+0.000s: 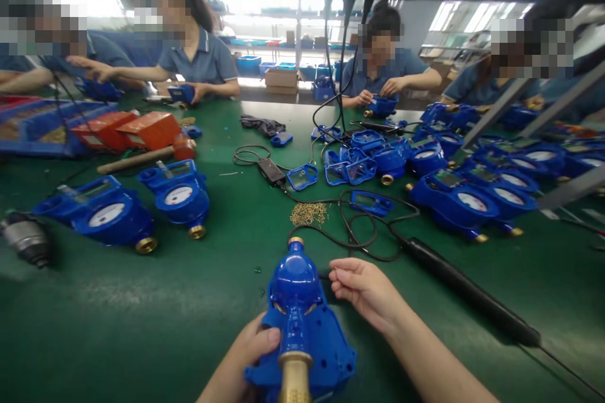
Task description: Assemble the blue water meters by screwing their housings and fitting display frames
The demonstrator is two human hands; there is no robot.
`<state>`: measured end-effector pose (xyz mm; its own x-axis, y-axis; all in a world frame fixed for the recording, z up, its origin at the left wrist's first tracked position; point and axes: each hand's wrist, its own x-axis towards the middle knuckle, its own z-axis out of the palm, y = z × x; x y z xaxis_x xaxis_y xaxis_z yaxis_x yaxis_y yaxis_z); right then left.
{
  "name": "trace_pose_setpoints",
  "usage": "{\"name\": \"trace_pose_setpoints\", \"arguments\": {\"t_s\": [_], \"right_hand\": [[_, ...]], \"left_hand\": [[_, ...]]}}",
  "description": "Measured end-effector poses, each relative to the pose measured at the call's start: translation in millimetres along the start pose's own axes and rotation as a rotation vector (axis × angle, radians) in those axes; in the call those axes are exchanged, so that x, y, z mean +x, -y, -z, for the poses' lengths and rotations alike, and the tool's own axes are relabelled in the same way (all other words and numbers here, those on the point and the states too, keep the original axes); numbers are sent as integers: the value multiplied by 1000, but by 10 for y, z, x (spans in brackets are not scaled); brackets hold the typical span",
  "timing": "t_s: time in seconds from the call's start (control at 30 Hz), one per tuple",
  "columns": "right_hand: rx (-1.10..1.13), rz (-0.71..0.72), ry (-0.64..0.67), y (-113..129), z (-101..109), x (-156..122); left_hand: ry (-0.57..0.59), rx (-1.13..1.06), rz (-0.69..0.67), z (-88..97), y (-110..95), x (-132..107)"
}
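Observation:
A blue water meter body [297, 321] lies in front of me on the green table, its brass threaded end pointing toward me. My left hand [246, 359] grips its near left side, thumb on top. My right hand [363, 289] hovers just right of the meter with fingers curled and the fingertips pinched on a small screw. A little pile of brass screws [308, 213] lies beyond the meter. A black electric screwdriver [467, 293] rests on the table to the right, its cable looping toward the middle.
Two finished blue meters [177, 195] sit at the left, several more [466, 198] at the right. Clear blue covers [347, 170], a power adapter [271, 171], orange boxes [142, 129] and a mallet lie further back. Several people work at the far edge.

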<state>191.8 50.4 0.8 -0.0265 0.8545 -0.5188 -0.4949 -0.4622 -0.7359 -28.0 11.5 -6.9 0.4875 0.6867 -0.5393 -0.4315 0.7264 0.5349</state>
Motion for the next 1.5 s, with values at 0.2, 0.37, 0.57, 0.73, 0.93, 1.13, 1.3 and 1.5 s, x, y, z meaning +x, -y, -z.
{"name": "trace_pose_setpoints", "arguments": {"t_s": [0.2, 0.37, 0.57, 0.73, 0.93, 1.13, 1.3, 1.5], "right_hand": [[-253, 45, 52, -51, -78, -120], [-646, 127, 58, -57, -123, -207], [-1036, 313, 133, 67, -223, -386], [-668, 139, 211, 156, -125, -452], [-50, -51, 52, -32, 113, -334], [76, -53, 29, -152, 136, -374], [82, -19, 54, -164, 142, -420], [-9, 49, 49, -154, 109, -559]], "left_hand": [[29, 1, -8, -65, -34, 0], [23, 32, -8, -32, -24, 12], [34, 47, -20, -14, -30, 5], [21, 42, 5, -10, -29, -18], [-41, 31, 18, -8, -21, -27], [-60, 31, 23, -50, -32, -19], [-70, 14, 23, -62, -48, -45], [-45, -4, 31, -65, -51, -23]]}}
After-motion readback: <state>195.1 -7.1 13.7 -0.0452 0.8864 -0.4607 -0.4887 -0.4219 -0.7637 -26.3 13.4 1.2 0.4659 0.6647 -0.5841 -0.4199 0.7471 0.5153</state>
